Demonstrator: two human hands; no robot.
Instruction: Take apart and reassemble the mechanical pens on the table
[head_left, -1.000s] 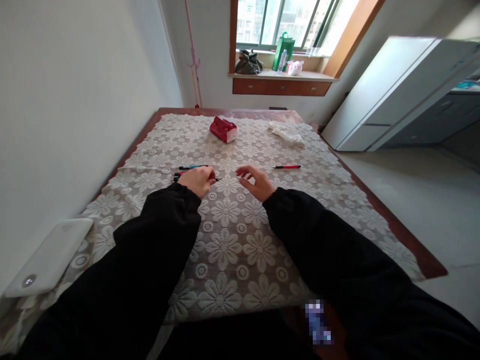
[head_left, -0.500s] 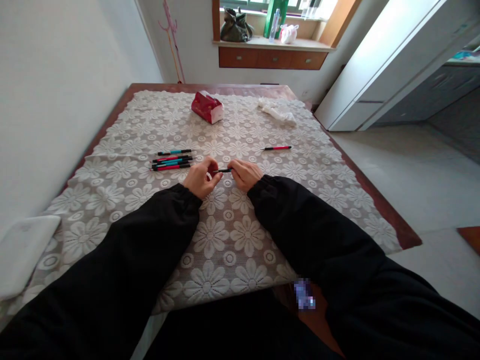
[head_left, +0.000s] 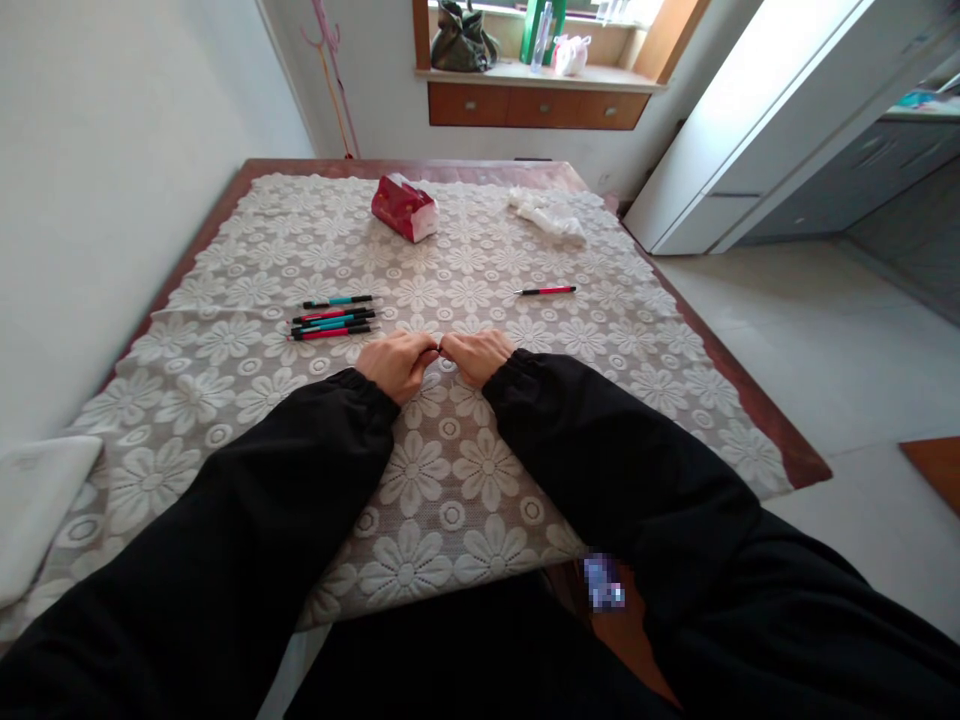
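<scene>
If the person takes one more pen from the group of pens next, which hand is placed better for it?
Probably the left hand. The group of pens lies just beyond it, on its own side of the lace cloth. The right hand would have to cross over.

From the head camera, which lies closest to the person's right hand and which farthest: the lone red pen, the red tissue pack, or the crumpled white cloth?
Measured from the right hand:
1. Lone red pen, just beyond the hand, slightly to its right.
2. Crumpled white cloth, farther up the table on the right.
3. Red tissue pack, far end, toward the left; nearly level with the cloth, so too close to call.
</scene>
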